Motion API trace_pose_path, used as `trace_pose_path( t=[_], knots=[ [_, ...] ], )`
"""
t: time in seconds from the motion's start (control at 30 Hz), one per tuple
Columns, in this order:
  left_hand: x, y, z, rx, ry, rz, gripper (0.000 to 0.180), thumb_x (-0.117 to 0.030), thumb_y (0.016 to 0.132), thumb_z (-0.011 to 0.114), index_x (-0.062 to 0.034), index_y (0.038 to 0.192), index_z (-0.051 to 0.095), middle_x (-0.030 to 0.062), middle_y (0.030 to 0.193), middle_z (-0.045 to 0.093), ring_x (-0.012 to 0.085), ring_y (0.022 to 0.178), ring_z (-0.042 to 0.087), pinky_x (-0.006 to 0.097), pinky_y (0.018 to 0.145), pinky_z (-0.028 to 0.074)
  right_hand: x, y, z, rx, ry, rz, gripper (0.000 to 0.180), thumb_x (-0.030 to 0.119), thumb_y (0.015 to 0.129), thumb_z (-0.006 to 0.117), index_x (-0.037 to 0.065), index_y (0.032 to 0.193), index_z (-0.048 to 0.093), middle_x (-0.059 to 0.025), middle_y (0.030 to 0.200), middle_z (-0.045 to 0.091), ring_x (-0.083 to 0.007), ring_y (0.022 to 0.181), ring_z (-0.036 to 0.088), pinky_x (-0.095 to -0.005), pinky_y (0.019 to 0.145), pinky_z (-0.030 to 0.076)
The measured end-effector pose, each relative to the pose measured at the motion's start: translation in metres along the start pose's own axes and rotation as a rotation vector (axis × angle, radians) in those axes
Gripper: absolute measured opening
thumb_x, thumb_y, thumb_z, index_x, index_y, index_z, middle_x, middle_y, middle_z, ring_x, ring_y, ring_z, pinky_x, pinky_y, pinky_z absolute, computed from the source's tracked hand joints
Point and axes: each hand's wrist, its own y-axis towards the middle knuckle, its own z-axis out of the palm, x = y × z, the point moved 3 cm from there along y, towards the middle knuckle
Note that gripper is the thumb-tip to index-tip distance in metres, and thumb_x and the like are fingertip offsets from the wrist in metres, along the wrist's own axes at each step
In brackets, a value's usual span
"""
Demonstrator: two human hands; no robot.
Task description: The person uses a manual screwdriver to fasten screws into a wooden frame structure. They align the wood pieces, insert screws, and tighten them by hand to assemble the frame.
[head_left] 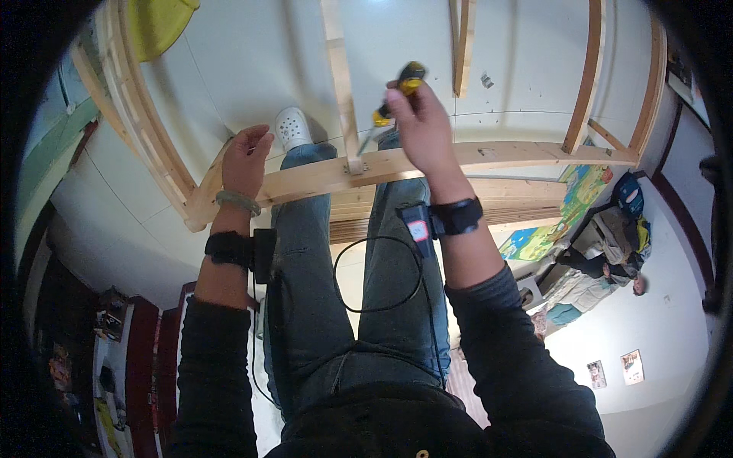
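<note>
My right hand [424, 130] grips a screwdriver [382, 114] with a yellow and black handle. Its thin shaft slants down to the left, its tip close to the foot of an upright wooden slat [338, 76]. That slat meets a long wooden rail [298, 185] at a small metal bracket, partly hidden. Left of the joint, just above the rail, my left hand [246, 160] has its fingers curled toward the thumb. Whether something small sits between those fingertips cannot be made out.
More frame posts [588, 72] rise at the right and left posts [145, 99] stand opposite. Wooden boards [458, 202] lie behind the rail near my legs. Small bits [486, 79] lie on the tiled floor. A cable loops between my wrist devices. In the background at right, a person [611, 267] is visible.
</note>
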Motion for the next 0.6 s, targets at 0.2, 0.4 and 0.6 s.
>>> trace_pose_path(
  t=[0.2, 0.4, 0.6],
  knots=[
    [0.016, 0.003, 0.005, 0.251, -0.034, 0.056, 0.028, -0.015, 0.089, 0.061, -0.0015, 0.113, 0.058, 0.0081, 0.105, 0.064, 0.0160, 0.097, 0.059, 0.028, 0.086, 0.047, 0.018, -0.007, 0.068, 0.282, -0.588, -0.092, 0.045, 0.032, 0.085, 0.063, 0.002, 0.113, 0.045, -0.0206, 0.083, 0.065, -0.0394, 0.080, 0.063, -0.0454, 0.070, 0.051],
    [0.036, 0.007, 0.046, 0.450, -0.126, 0.014, 0.028, -0.011, 0.088, 0.058, -0.0013, 0.114, 0.058, 0.0111, 0.101, 0.067, 0.0188, 0.096, 0.063, 0.029, 0.086, 0.048, 0.002, -0.001, 0.089, 0.350, -0.754, -0.020, 0.050, 0.034, 0.083, 0.065, 0.001, 0.116, 0.046, -0.0223, 0.088, 0.065, -0.0389, 0.085, 0.063, -0.0435, 0.073, 0.051],
    [0.063, 0.023, 0.084, 0.548, -0.101, 0.068, 0.035, -0.012, 0.086, 0.061, -0.0008, 0.118, 0.054, 0.0121, 0.101, 0.067, 0.0217, 0.093, 0.064, 0.031, 0.084, 0.049, -0.006, 0.005, 0.101, 0.379, -0.796, -0.045, 0.051, 0.034, 0.080, 0.068, -0.002, 0.112, 0.050, -0.0242, 0.088, 0.065, -0.0385, 0.086, 0.063, -0.0431, 0.074, 0.051]
  ],
)
